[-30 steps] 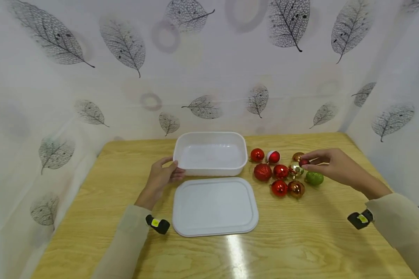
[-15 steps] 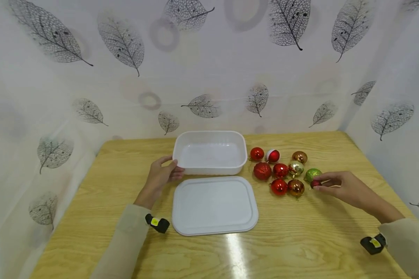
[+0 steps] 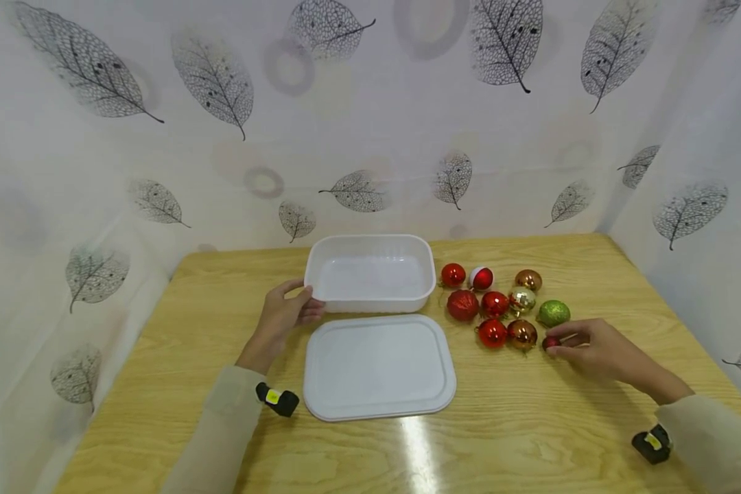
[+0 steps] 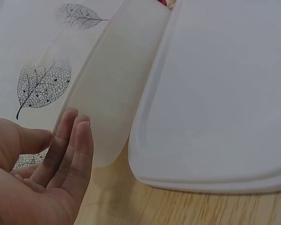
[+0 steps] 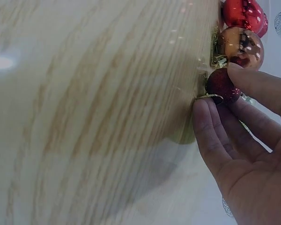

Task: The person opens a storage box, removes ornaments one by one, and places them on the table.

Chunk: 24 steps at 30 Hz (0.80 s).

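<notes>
My right hand point(image 3: 599, 348) pinches a small dark red glittery Christmas bauble point(image 5: 222, 86) between thumb and fingers. A thin gold hanging loop shows on it in the right wrist view. It is low over the table, beside a copper bauble point(image 3: 522, 334) and in front of a green glittery bauble point(image 3: 554, 313). At the left, my left hand point(image 3: 280, 319) pinches the near left corner of a white plastic box point(image 3: 370, 304), thumb at the rim and fingers against the outer wall point(image 4: 107, 84). The inside floor of the box is bare.
In front of the box lies its white lid point(image 3: 379, 367), flat on the wooden table point(image 3: 500, 425). Several red, gold and copper baubles cluster right of the box, among them a red-and-white bauble point(image 3: 481, 278). A leaf-patterned curtain point(image 3: 370, 123) closes the back and sides.
My right hand has carried the small dark red bauble from beside the gold baubles, past the green one, toward me and down near the table. The left hand stays at the box.
</notes>
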{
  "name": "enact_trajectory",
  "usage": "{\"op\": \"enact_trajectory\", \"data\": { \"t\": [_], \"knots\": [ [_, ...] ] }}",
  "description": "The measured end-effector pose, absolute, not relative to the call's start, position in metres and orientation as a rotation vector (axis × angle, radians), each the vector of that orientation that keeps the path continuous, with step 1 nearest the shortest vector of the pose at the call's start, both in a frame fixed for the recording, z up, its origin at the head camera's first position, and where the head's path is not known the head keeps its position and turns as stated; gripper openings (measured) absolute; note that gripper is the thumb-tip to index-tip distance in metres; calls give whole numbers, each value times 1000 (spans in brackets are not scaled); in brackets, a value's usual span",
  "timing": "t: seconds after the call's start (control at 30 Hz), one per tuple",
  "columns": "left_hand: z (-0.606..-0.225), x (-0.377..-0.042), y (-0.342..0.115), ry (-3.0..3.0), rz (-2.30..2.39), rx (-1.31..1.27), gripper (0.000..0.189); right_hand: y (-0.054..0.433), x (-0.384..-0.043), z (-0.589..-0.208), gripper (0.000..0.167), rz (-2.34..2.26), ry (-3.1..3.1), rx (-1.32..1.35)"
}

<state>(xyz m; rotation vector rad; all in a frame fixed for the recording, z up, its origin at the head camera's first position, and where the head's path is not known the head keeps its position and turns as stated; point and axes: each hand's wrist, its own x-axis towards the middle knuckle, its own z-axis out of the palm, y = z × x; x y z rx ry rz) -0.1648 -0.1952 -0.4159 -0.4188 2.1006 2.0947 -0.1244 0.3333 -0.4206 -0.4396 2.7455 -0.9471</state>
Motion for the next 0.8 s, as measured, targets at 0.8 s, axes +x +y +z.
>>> {"op": "enact_trajectory", "data": {
  "t": [0.8],
  "knots": [
    [-413, -154, -202, 2116, 2138, -400, 48, 339, -116, -414, 40, -941, 2774, -440]
  ]
}}
